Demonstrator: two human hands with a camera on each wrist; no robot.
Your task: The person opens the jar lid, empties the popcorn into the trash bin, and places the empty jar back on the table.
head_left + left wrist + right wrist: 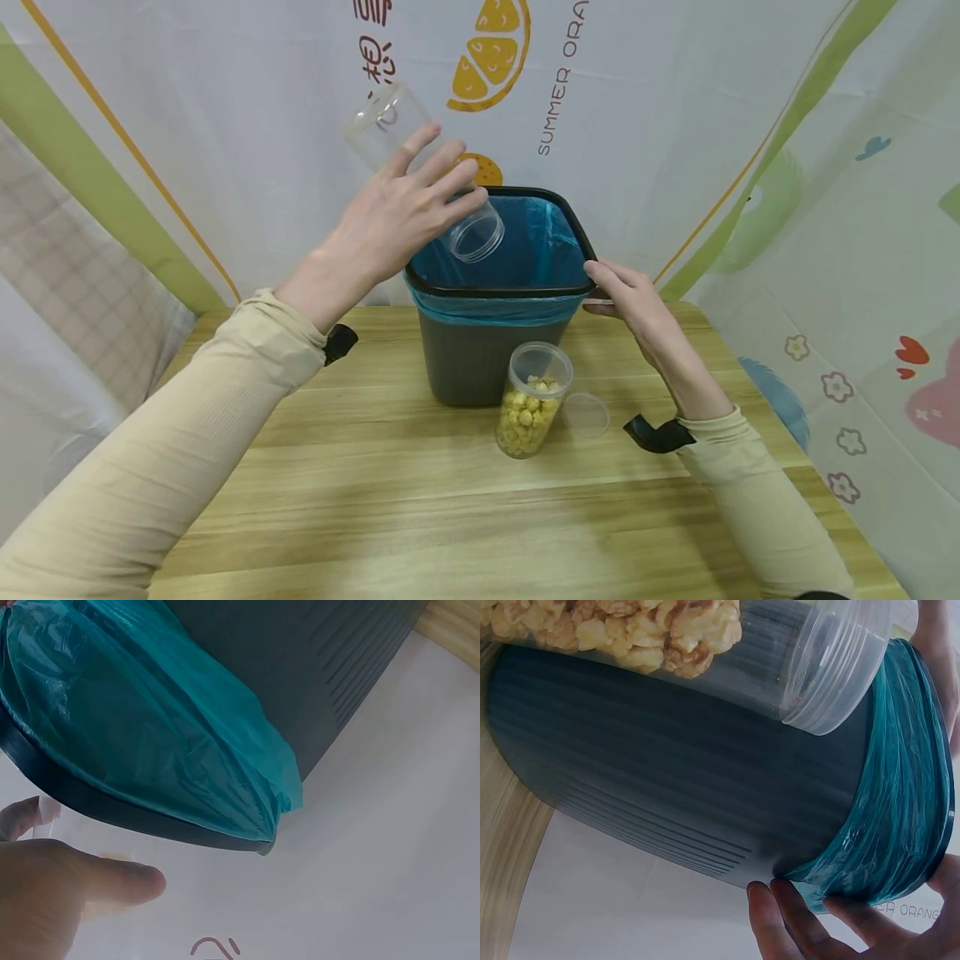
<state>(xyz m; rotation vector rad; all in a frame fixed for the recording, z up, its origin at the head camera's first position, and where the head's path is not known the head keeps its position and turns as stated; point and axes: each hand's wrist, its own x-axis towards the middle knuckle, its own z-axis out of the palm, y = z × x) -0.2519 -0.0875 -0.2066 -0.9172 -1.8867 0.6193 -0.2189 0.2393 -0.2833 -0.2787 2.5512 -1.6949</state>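
My left hand [401,204] grips a clear plastic jar [390,125], tilted so its uncovered mouth points down over the trash bin. No contents show inside the jar. The grey trash bin [465,358] has a black rim and a blue liner bag [547,225] folded over its edge. At the bin's right side, my right hand [637,308] holds the rim, thumb on top and fingers below; the right wrist view shows these fingers [765,915] against the liner and wall. A second clear jar [528,408], partly filled with yellow popcorn, stands before the bin.
A round clear lid [587,414] lies on the wooden table [337,483], just right of the popcorn jar. Behind the bin hangs a white printed curtain [660,108] with orange slices and lettering. More curtain fabric [847,333] borders the table's right side.
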